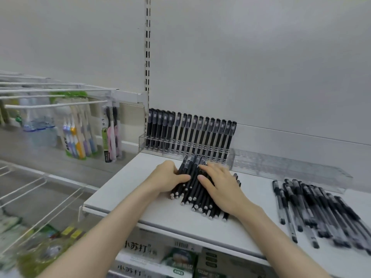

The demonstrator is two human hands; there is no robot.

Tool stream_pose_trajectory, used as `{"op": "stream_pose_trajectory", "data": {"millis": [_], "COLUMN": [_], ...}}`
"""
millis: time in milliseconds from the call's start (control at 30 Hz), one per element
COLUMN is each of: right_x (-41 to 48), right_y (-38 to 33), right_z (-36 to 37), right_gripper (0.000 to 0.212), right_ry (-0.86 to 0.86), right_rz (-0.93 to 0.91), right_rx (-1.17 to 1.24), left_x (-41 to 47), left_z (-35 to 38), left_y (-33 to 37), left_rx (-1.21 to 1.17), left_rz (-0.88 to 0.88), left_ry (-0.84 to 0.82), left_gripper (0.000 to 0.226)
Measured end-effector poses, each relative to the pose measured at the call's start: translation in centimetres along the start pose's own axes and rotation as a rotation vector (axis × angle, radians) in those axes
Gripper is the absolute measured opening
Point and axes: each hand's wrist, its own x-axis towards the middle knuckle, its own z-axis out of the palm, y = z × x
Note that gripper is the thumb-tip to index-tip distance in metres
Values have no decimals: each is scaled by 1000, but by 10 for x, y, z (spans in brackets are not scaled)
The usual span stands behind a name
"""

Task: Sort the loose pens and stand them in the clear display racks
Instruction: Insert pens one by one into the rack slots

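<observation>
Gathering seems the step in hand: just in front of the filled rack (186, 141), the left hand (167, 177) curls round the black pens (193, 190) while the right hand (219, 184) presses them with straight, spread fingers; next, likely, one pen must be pinched free and stood in the empty rack (285, 167) right of it.

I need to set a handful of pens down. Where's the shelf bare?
Bare shelf lies between the black pen pile and the clear-barrelled pens, and left of the left hand up to the shelf corner. The right rack looks unfilled. Crowded: the full left rack, and the pile under the right hand.
</observation>
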Motion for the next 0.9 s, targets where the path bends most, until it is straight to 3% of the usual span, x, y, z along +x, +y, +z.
{"op": "stream_pose_trajectory", "data": {"millis": [133, 333, 533, 700, 900], "right_x": [0, 1, 4, 34, 73], "right_y": [2, 3, -24, -54, -74], "right_z": [-1, -2, -27, -39, -33], "right_gripper": [49, 50, 44, 38, 31], "right_ry": [-10, 26, 130, 231, 382], "right_rz": [-7, -34, -71, -68, -39], "right_rx": [10, 49, 489, 785, 849], "left_x": [0, -11, -30, -16, 20], "left_z": [-5, -12, -25, -41, -59], "left_y": [1, -4, -5, -5, -17], "left_rx": [-22, -172, -598, -616, -665], "left_rz": [26, 38, 150, 239, 351], "left_ry": [-62, -52, -30, -3, -83], "left_gripper": [25, 24, 22, 28, 28]}}
